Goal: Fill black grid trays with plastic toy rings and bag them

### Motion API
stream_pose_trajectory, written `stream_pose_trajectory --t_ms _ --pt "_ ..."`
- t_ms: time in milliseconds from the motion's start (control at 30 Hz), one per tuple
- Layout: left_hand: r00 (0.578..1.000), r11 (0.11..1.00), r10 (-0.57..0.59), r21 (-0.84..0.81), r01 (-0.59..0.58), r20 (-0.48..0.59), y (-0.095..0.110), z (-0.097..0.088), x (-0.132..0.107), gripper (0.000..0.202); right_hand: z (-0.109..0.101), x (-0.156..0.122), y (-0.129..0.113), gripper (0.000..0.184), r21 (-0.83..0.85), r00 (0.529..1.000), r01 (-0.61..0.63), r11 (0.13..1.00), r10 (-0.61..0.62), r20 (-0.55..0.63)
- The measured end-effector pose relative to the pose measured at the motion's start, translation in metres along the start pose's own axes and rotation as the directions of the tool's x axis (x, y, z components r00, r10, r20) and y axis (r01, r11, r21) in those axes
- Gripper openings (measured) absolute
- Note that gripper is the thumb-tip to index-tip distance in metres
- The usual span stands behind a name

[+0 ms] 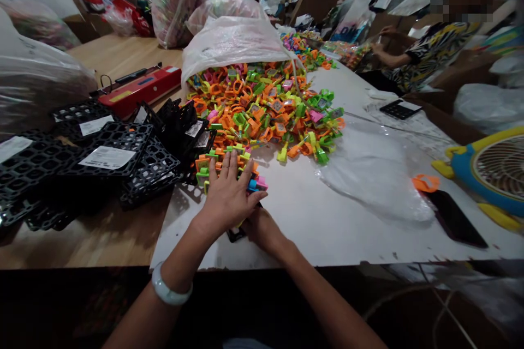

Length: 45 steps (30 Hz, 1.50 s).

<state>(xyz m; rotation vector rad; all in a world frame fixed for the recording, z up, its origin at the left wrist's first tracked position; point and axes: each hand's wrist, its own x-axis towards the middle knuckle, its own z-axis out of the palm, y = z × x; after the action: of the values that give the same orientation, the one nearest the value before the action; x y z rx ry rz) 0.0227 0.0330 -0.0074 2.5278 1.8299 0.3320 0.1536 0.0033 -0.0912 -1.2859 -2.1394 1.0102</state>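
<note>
My left hand [229, 193] lies flat, fingers stretched out, on a small batch of coloured plastic ring toys [213, 166] set in a black grid tray [237, 233] on the white board [327, 218]. A pale bracelet [170, 290] sits on that wrist. My right hand [262, 226] is tucked under the left hand at the tray's near edge; its fingers are hidden. Just beyond lies a large heap of orange, green and pink ring toys [266, 109] spilling from a clear plastic bag [233, 43].
Stacks of black grid trays with white labels [106, 158] fill the left. A red device [139, 90] lies behind them. A clear bag [368, 169], a phone [454, 218] and a fan [495, 169] are at right. A person in a patterned top [434, 49] works across the table.
</note>
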Motion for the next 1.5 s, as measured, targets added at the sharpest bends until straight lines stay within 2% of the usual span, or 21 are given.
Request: stream_pose_trajectory --t_ms 67,133,200,233,300,367,400,467,567,667,800,867,1000,1067,1133,1167,1200,1267,1367,1433,1500 --pt "1.000 1.000 0.008 0.000 -0.008 -0.011 -0.002 0.001 -0.002 0.079 -0.026 -0.003 0.014 0.032 0.160 0.987 0.032 0.987 -0.056 0.148" --pt "1.000 1.000 0.023 -0.002 -0.023 -0.018 -0.002 0.001 -0.004 0.078 -0.058 0.000 0.033 0.031 0.193 0.976 0.018 0.981 -0.060 0.211" --pt "0.999 1.000 0.031 -0.004 -0.031 -0.018 -0.002 0.003 -0.003 0.077 -0.091 0.017 0.055 0.032 0.055 0.996 -0.037 0.998 0.033 0.077" --pt "0.999 1.000 0.029 -0.003 -0.029 -0.018 -0.002 0.003 -0.003 0.078 -0.106 0.030 0.065 0.034 -0.063 0.995 -0.080 0.995 0.076 -0.069" --pt "1.000 1.000 0.022 0.000 -0.022 -0.017 -0.003 0.004 -0.001 0.079 -0.127 0.062 0.082 0.036 -0.325 0.925 -0.199 0.924 0.067 -0.375" --pt "1.000 1.000 0.020 0.004 -0.020 -0.016 -0.003 0.004 0.001 0.078 -0.138 0.089 0.092 0.041 -0.439 0.874 -0.297 0.848 0.056 -0.482" --pt "1.000 1.000 0.020 0.005 -0.020 -0.013 -0.004 0.003 0.001 0.078 -0.139 0.099 0.094 0.042 -0.477 0.871 -0.327 0.816 0.065 -0.487" --pt "1.000 1.000 0.016 0.003 -0.016 0.000 -0.004 0.000 0.002 0.078 -0.135 0.108 0.093 0.038 -0.560 0.895 -0.340 0.756 0.077 -0.439" --pt "1.000 1.000 0.013 -0.001 -0.013 0.026 -0.004 -0.006 0.000 0.075 -0.120 0.099 0.087 0.027 -0.688 0.944 -0.267 0.675 0.039 -0.328" --pt "0.999 1.000 0.020 0.003 -0.020 0.047 -0.003 -0.009 -0.005 0.074 -0.109 0.081 0.085 0.017 -0.678 0.979 -0.148 0.720 0.010 -0.203" --pt "0.999 0.999 0.040 0.010 -0.041 0.022 -0.004 -0.006 -0.011 0.075 -0.113 0.065 0.089 0.033 -0.567 0.997 -0.028 0.824 -0.019 -0.076" --pt "0.999 0.999 0.052 0.010 -0.052 0.001 -0.006 -0.003 -0.013 0.072 -0.117 0.062 0.088 0.037 -0.570 0.997 -0.034 0.821 -0.015 -0.080" --pt "0.998 0.999 0.054 -0.001 -0.054 -0.015 -0.009 0.000 -0.013 0.067 -0.118 0.055 0.083 0.024 -0.604 0.991 -0.083 0.792 0.004 -0.131" --pt "0.998 0.998 0.056 -0.009 -0.056 -0.016 -0.010 0.000 -0.013 0.066 -0.111 0.045 0.081 0.019 -0.470 0.979 -0.105 0.877 0.009 -0.202" --pt "0.998 0.998 0.062 -0.012 -0.063 -0.013 -0.010 0.000 -0.013 0.067 -0.100 0.029 0.077 0.020 -0.158 0.950 -0.137 0.978 0.084 -0.300" --pt "0.998 0.998 0.064 -0.012 -0.064 -0.011 -0.009 0.000 -0.013 0.067 -0.093 0.020 0.074 0.023 0.039 0.934 -0.145 0.989 0.149 -0.325" --pt "0.998 0.998 0.064 -0.011 -0.064 -0.010 -0.009 0.000 -0.013 0.068 -0.084 0.010 0.069 0.028 0.230 0.919 -0.149 0.962 0.220 -0.326" --pt "0.998 0.998 0.058 -0.011 -0.058 -0.011 -0.009 0.000 -0.013 0.068 -0.063 -0.009 0.056 0.038 0.510 0.906 -0.145 0.848 0.321 -0.276" --pt "0.998 0.998 0.055 -0.007 -0.055 -0.021 -0.009 0.000 -0.013 0.066 -0.029 -0.025 0.032 0.038 0.652 0.919 -0.146 0.744 0.346 -0.189" --pt "0.998 0.998 0.062 0.001 -0.062 -0.029 -0.009 0.000 -0.014 0.065 -0.012 -0.024 0.021 0.031 0.642 0.939 -0.141 0.754 0.308 -0.156" --pt "0.997 0.998 0.069 0.007 -0.068 -0.037 -0.010 0.000 -0.014 0.063 -0.001 -0.018 0.015 0.025 0.573 0.944 -0.147 0.807 0.288 -0.163"
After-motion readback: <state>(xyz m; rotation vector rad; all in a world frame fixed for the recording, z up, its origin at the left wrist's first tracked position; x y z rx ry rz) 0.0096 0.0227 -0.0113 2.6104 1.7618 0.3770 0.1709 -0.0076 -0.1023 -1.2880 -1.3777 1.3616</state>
